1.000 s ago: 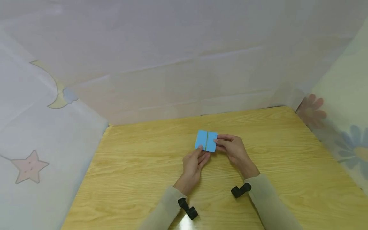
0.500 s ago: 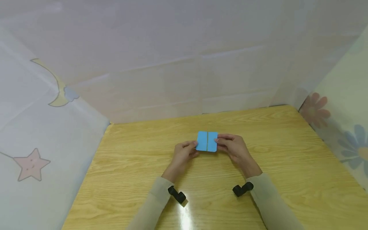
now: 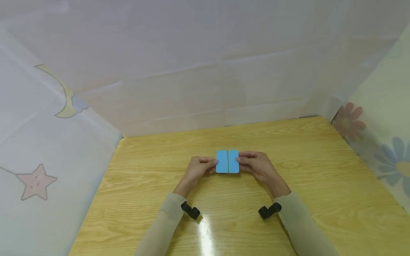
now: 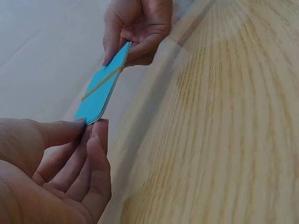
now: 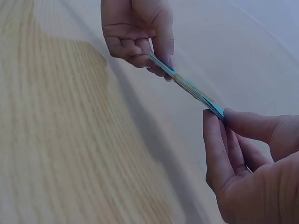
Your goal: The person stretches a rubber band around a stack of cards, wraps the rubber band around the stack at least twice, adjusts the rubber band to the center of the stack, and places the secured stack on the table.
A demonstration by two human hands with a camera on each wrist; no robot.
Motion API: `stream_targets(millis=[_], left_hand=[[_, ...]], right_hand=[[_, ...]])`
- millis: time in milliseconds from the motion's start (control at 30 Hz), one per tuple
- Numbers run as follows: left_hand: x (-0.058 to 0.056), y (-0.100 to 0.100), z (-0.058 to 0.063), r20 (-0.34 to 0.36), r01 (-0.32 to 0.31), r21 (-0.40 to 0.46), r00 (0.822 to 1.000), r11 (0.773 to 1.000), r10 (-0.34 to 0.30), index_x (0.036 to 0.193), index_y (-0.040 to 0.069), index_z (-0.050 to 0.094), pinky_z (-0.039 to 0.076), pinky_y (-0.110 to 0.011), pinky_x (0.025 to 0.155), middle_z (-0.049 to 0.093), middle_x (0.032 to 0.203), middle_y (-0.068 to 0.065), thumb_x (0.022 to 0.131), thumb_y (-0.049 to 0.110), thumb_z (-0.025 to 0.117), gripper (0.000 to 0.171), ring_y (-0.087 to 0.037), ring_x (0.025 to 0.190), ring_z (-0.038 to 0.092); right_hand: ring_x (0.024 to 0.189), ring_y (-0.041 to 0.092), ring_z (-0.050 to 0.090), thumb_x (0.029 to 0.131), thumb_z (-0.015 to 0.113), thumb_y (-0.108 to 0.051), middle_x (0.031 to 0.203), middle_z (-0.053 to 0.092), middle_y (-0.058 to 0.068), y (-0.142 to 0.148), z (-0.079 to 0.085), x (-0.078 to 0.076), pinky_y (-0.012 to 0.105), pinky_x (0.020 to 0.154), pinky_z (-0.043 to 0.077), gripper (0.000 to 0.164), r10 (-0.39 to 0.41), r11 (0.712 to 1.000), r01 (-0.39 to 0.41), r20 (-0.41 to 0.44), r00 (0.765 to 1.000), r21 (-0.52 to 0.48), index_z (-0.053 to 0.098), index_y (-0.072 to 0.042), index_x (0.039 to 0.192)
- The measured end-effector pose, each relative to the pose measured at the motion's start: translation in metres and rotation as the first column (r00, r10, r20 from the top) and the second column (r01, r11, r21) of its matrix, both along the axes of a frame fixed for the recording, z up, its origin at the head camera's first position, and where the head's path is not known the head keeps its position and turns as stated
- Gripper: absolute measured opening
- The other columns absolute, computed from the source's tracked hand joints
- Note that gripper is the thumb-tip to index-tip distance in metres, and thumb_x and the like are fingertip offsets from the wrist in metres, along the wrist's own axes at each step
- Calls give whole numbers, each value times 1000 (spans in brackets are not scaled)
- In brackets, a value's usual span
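Observation:
A thin stack of blue cards (image 3: 222, 161) with rounded corners is held between both hands above the table. Round its middle runs a yellowish rubber band (image 3: 228, 161). My left hand (image 3: 197, 169) pinches the left edge, thumb on top and fingers beneath. At the opposite edge my right hand (image 3: 257, 165) pinches it in the same way. Seen from the right wrist, the stack (image 5: 194, 91) shows several thin layers at its side. In the left wrist view the blue face (image 4: 98, 95) is tilted, with the band crossing it.
The wooden table (image 3: 144, 188) spreads below both arms. A pale cloth wall (image 3: 179, 89) stands behind it, with patterned side walls left and right. Each sleeve carries a small black camera mount (image 3: 191, 210).
My left hand has shifted from the stack's lower left corner to its left edge, moving left. The card stack has levelled out and come slightly nearer; the right hand keeps its pinch.

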State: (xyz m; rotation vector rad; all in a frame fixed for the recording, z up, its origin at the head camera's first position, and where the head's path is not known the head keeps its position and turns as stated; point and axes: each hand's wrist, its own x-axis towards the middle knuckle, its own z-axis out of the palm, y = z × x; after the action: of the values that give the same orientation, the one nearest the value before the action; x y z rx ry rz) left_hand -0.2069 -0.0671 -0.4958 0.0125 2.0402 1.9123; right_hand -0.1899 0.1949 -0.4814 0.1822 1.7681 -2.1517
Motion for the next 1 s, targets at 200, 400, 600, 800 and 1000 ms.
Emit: stream_targets(millis=[200, 400, 600, 800, 1000], left_hand=[[-2, -3, 6, -23, 26, -39, 999, 999, -27, 108, -1, 82, 60, -21, 63, 79, 84, -7, 97, 14, 77, 19, -10, 69, 76], [-1, -3, 6, -32, 53, -99, 998, 994, -56, 106, 0, 82, 60, -22, 62, 81, 93, -13, 99, 12, 74, 16, -10, 68, 75], [2, -3, 2, -7, 66, -110, 998, 992, -67, 106, 0, 82, 60, -21, 63, 81, 98, -16, 98, 11, 74, 16, -10, 69, 75], [5, -2, 1, 5, 80, -117, 997, 990, -80, 104, -2, 82, 62, -21, 64, 81, 99, -16, 98, 9, 74, 15, -11, 69, 76], [7, -1, 3, 18, 84, -144, 996, 986, -82, 101, -2, 83, 63, -23, 66, 80, 101, -15, 99, 9, 73, 14, -12, 70, 76]], right_hand=[[95, 9, 75, 99, 72, -6, 105, 73, -3, 0, -4, 0, 25, 88, 64, 50, -8, 1000, 8, 22, 1000, -8, 56, 8, 145], [92, 10, 75, 98, 74, -8, 102, 75, -4, 0, -8, 0, 26, 85, 65, 50, -13, 1000, 13, 38, 999, 14, 58, 6, 143], [91, 8, 76, 98, 74, -7, 101, 75, -4, -1, -11, 3, 26, 85, 65, 48, -12, 999, 11, 26, 1000, 40, 60, 7, 142], [88, 8, 76, 98, 73, -4, 99, 75, -2, -2, -11, 4, 26, 82, 66, 43, -13, 996, 12, 11, 1000, 90, 61, 11, 137], [87, 10, 76, 98, 73, -2, 100, 75, 3, -3, -13, 2, 27, 81, 66, 40, -5, 991, 3, 14, 1000, 131, 63, 13, 133]])
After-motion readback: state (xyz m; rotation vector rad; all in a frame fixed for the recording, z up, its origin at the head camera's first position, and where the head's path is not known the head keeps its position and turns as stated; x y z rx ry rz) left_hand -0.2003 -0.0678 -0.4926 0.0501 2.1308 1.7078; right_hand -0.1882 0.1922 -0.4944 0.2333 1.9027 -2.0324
